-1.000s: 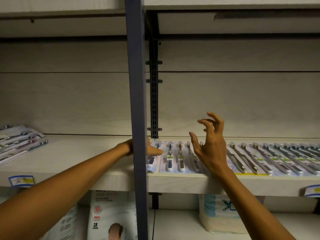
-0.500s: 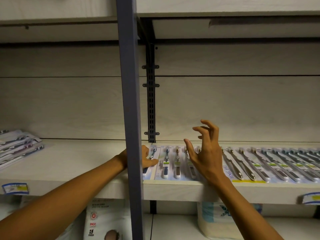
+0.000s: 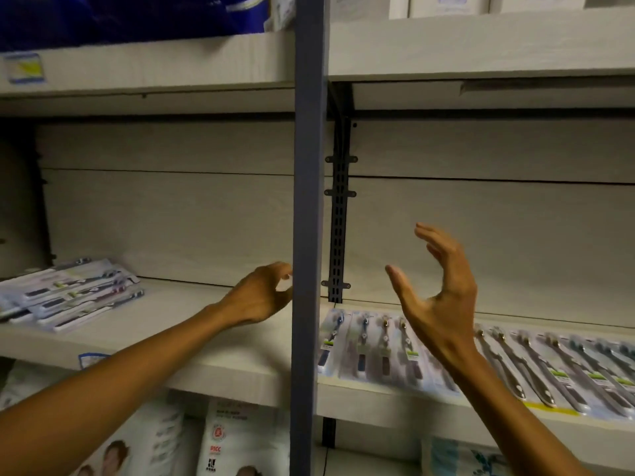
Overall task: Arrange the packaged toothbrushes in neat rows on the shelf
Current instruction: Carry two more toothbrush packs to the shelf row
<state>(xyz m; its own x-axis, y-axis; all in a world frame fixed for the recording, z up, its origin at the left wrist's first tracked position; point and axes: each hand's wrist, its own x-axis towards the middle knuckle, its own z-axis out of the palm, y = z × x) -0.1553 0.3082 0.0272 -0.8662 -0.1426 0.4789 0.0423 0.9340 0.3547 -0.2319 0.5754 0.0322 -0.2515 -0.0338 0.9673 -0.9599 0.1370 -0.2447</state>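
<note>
Nearest, on the lower level, lay soft printed packs [image 3: 240,441] in glossy white film, their lower parts cut off by the frame edge. Above them ran the pale, wood-grained shelf [image 3: 220,365], its flat front lip carrying a small blue price tag [image 3: 91,359] half covered by the left forearm.

On the right part of the shelf the packaged toothbrushes [image 3: 536,369] lay flat in one row, long narrow blister cards side by side, slim handles under shiny plastic; the row ran out of view at the right edge. The right hand [image 3: 443,304] was raised above the left part of that row, its grip wide open, fingers spread and lightly bent, holding nothing; its blurred fingertips were hard to make out.

A matte blue-grey upright post [image 3: 307,235] cut the scene in two. The left hand [image 3: 257,297] reached in just left of it, fingers loosely curled; its fingertips were hidden behind the post, and it seemed to hold nothing.

Far left, a loose, overlapping stack of toothbrush packs [image 3: 72,293] sat askew. Behind, a black slotted metal rail [image 3: 338,214] ran up the grained back panel. On top, dark blue packages [image 3: 137,15] were cropped.
</note>
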